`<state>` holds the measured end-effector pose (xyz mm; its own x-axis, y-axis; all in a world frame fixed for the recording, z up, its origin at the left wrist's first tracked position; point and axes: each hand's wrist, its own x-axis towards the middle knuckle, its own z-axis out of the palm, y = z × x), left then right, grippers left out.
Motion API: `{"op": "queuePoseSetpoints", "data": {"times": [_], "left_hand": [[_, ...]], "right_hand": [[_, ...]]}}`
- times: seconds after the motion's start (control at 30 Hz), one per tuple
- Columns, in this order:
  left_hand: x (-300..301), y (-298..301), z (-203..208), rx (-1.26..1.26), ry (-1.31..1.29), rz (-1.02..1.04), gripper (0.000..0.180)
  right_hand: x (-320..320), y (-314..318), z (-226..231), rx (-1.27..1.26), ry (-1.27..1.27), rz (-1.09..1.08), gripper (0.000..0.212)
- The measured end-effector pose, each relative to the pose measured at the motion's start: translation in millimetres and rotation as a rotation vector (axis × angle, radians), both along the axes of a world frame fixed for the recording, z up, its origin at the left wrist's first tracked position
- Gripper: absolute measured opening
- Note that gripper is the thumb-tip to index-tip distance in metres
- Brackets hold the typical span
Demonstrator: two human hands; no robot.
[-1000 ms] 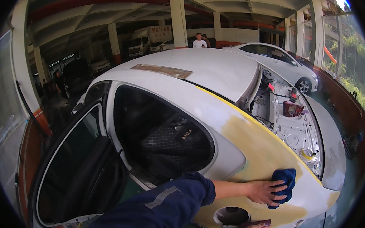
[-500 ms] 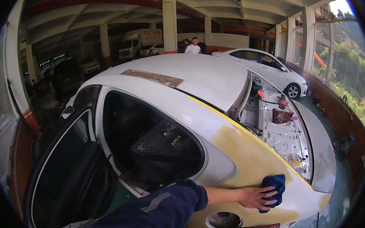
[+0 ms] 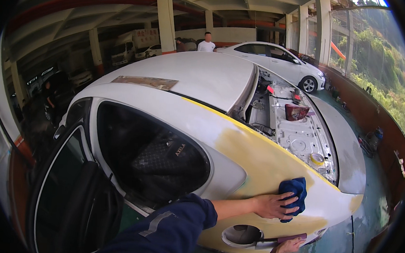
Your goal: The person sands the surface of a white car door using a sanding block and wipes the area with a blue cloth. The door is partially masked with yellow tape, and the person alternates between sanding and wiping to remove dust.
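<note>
My left hand (image 3: 272, 206), in a dark blue sleeve pushed up the forearm, is closed over a dark blue cloth (image 3: 296, 190) and presses it against the rear side panel (image 3: 255, 176) of a white car. Yellowish-tan filler patches cover much of this panel. Lower down, my right hand (image 3: 290, 245) grips a flat maroon sanding block (image 3: 288, 238) against the panel's lower part, near the rear end. Just left of it is the round fuel filler opening (image 3: 242, 235).
Yellow tape (image 3: 203, 106) lines the panel's upper edge. On the bare rear deck lie a red tail light (image 3: 296, 112) and a yellow tape roll (image 3: 317, 159). The car's side door (image 3: 69, 188) stands open at left. Two people and another white car (image 3: 276, 59) are beyond.
My view has shifted, so the car appears farther left and higher. My right hand and the sanding block show more fully. The cloth stays at about the same spot on the panel.
</note>
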<state>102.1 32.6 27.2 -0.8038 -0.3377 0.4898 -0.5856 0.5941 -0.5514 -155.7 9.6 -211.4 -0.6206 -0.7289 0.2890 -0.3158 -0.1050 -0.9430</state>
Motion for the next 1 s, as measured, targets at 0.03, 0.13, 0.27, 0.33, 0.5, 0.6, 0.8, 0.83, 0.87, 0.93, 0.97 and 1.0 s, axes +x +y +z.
{"op": "queuePoseSetpoints", "data": {"times": [0.03, 0.13, 0.27, 0.33, 0.5, 0.6, 0.8, 0.83, 0.87, 0.93, 0.97, 1.0], "left_hand": [[1, 2, 1, 0.005, -0.008, 0.006, 0.079], [6, 6, 1, 0.011, -0.040, 0.032, 0.079], [3, 4, 0, 0.003, -0.039, 0.035, 0.079], [2, 1, -2, -0.028, -0.029, 0.040, 0.078], [7, 7, -3, 0.013, -0.066, 0.073, 0.077], [3, 5, 2, 0.002, -0.068, 0.069, 0.076], [6, 7, 0, -0.021, -0.076, 0.094, 0.071], [5, 5, 0, -0.026, -0.072, 0.088, 0.070], [4, 4, -1, 0.007, -0.083, 0.088, 0.067], [5, 5, 2, 0.024, -0.088, 0.095, 0.062], [3, 4, 2, 0.010, -0.074, 0.091, 0.061], [3, 4, -1, 0.001, -0.061, 0.091, 0.059]], "right_hand": [[14, 13, -4, 0.000, 0.053, -0.006, 0.056], [24, 31, 4, 0.031, 0.032, 0.101, 0.053], [-18, -8, 37, 0.022, -0.117, 0.056, 0.049], [-14, -12, 38, 0.061, -0.131, 0.011, 0.051], [27, 38, 28, 0.125, 0.028, 0.088, 0.056], [-12, 2, 28, 0.023, -0.130, 0.113, 0.055], [33, 48, 43, 0.121, -0.146, 0.109, 0.055], [43, 55, 37, 0.111, -0.062, 0.068, 0.055], [35, 53, 33, 0.111, -0.010, 0.052, 0.055], [-3, 19, 32, 0.059, -0.153, 0.151, 0.055], [-24, 2, 32, 0.032, -0.225, 0.193, 0.054], [-32, -3, 38, 0.041, -0.309, 0.248, 0.054]]}}
